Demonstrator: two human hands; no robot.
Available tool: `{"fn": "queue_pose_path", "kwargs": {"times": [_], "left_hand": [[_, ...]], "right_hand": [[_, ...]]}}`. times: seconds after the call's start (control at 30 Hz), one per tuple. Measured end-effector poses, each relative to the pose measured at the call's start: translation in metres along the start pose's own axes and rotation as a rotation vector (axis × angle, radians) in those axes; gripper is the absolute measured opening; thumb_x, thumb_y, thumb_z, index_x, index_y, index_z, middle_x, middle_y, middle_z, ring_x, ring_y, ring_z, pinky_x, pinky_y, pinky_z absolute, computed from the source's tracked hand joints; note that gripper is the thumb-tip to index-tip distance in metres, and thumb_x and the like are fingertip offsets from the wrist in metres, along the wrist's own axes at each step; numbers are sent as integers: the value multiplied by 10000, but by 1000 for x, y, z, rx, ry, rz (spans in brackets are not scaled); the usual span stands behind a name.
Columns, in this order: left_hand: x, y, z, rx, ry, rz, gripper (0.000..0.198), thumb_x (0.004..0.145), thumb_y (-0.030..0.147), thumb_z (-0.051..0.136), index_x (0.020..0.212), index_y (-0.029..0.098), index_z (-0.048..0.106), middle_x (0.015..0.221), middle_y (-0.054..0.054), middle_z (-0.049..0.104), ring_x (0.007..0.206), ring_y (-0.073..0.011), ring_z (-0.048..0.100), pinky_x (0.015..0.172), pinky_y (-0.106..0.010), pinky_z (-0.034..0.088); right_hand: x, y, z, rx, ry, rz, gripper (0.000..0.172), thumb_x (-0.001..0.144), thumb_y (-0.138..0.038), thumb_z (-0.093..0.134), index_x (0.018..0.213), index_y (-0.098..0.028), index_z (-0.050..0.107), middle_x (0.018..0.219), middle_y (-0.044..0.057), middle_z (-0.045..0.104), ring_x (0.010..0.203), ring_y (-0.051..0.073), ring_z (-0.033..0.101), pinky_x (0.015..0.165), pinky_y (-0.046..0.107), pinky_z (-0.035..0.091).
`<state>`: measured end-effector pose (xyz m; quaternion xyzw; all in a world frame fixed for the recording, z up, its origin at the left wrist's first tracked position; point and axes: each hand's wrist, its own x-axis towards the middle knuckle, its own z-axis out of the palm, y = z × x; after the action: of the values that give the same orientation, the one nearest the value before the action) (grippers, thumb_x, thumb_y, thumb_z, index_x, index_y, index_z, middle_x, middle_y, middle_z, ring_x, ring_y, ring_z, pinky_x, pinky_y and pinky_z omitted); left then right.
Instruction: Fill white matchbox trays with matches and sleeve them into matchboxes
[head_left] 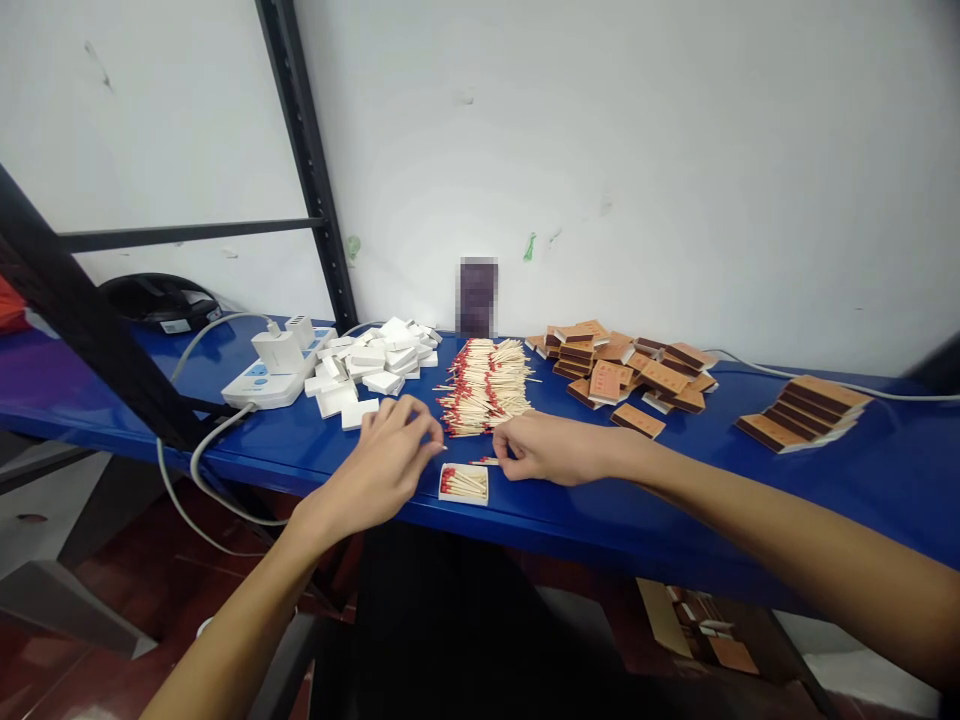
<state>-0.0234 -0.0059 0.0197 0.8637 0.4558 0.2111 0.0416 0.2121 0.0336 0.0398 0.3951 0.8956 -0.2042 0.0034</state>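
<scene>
A small white tray [463, 497] at the front edge of the blue table holds several red-tipped matches [466, 482]. Just up and left of it is my left hand [399, 445], its fingers curled and thumb and forefinger a little apart, with nothing seen between them. My right hand [525, 447] is up and right of the tray, fingers pinched on matches whose red heads point left. Behind both hands lies a large heap of loose matches [487, 385]. White empty trays [379, 358] are piled behind my left hand.
Brown matchboxes [664, 378] lie heaped at the back right, with a stepped row of matchboxes [806, 412] further right. A white power strip [277, 380] with cables is on the left, beside a black metal post [311, 150]. A pixelated dark object [478, 297] stands against the wall.
</scene>
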Motion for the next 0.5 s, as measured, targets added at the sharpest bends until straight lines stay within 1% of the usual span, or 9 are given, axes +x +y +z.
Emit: {"fn": "queue_pose_path", "kwargs": {"times": [0.07, 0.17, 0.27, 0.37, 0.43, 0.5], "left_hand": [[-1, 12, 0, -101, -66, 80, 221, 998, 295, 393, 916, 208, 579, 1083, -73, 527, 993, -240, 466, 896, -431, 403], [-3, 21, 6, -145, -61, 82, 185, 980, 288, 432, 922, 217, 593, 1059, -59, 538, 982, -236, 478, 898, -422, 412], [-5, 16, 12, -214, -16, 51, 176, 982, 295, 439, 1011, 228, 599, 1063, -47, 562, 1014, -229, 498, 930, -406, 415], [-8, 6, 13, -293, 41, 29, 198, 986, 302, 439, 1087, 227, 592, 1064, -45, 594, 1018, -216, 523, 920, -374, 431], [-10, 1, 13, -323, 49, 30, 214, 976, 323, 465, 1126, 226, 583, 1058, -44, 611, 998, -212, 540, 898, -361, 443], [-12, -2, 13, -340, 28, 50, 249, 959, 338, 497, 1172, 229, 566, 1078, -45, 616, 991, -210, 552, 889, -355, 453]], "right_hand": [[-3, 4, 2, -26, 23, -9, 41, 789, -165, 603, 757, -190, 604, 654, -1, 593, 576, 132, 484, 524, 236, 322], [-7, 8, 4, -58, 62, -5, 57, 831, -196, 581, 775, -190, 580, 690, 5, 585, 611, 137, 478, 551, 243, 316], [-14, 5, 3, -52, 85, 2, 104, 868, -206, 541, 765, -196, 537, 671, -10, 550, 593, 128, 447, 549, 247, 299], [-18, -9, 1, -6, 102, -38, 91, 872, -200, 543, 782, -196, 531, 682, -15, 554, 594, 122, 443, 557, 246, 305], [-17, -21, 1, 19, 92, -64, 74, 860, -192, 559, 787, -192, 547, 689, -13, 566, 598, 120, 453, 565, 246, 314], [-13, -32, 3, 34, 77, -79, 50, 841, -184, 575, 791, -188, 571, 688, -11, 579, 594, 119, 467, 565, 247, 319]]}}
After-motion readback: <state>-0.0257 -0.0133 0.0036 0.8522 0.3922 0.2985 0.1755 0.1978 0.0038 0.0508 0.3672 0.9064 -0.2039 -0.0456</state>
